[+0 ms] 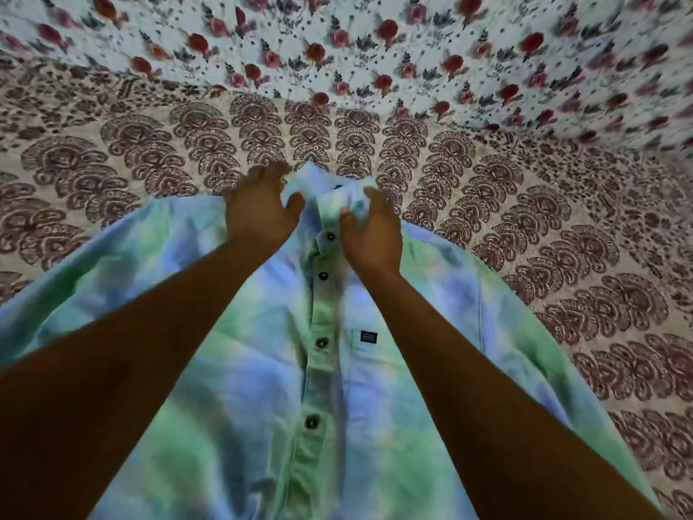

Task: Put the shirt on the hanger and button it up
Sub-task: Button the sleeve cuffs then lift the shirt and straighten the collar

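- Shirt (375,369) lies front-up on the bed (562,234), lower buttons fastened.
- Left hand (258,212) and right hand (369,234) both pinch the collar (330,189).
- Likely next: fastening the top button; hanger unseen.

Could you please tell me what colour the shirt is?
The shirt is tie-dyed blue and green, seen in the head view.

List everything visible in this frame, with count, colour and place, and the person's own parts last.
shirt: one, tie-dyed blue and green, lying front-up on the bed cover, centre and bottom.
buttons: four visible, dark, down the placket.
pocket label: one, dark, on the chest pocket.
bed cover: one, cream with maroon print, beneath the shirt.
floral cloth: one, white with red flowers, at the top.
left hand: one, at the collar.
right hand: one, gripping the collar.
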